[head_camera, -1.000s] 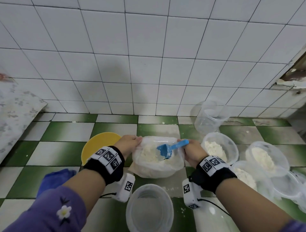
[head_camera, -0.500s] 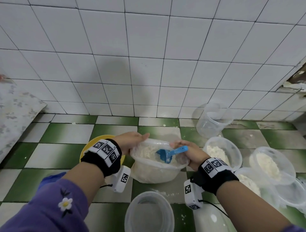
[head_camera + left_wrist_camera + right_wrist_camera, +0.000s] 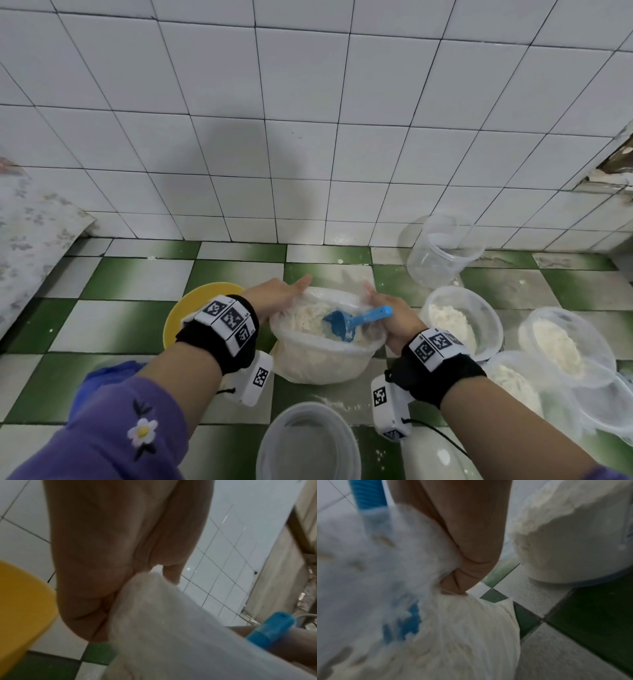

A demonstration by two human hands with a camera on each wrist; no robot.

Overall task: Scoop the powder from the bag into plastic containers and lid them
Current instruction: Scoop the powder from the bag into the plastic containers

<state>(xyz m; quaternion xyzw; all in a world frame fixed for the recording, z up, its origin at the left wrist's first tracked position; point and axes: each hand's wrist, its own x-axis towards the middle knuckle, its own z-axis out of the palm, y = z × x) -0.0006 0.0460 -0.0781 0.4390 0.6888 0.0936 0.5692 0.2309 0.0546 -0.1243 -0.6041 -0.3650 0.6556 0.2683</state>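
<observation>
Both hands [image 3: 279, 297] [image 3: 390, 318] apparently grip the powder bag's [image 3: 322, 356] rim.

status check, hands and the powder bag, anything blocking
Left hand and right hand each grip the bag rim. Blue scoop rests loose in the powder. Empty container just in front, nothing blocking.

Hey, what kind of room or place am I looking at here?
Probably a kitchen or washroom corner of a home, with the work done on the floor: white wall tiles, a green and white checkered floor, and a bag of powder beside plastic tubs.
</observation>
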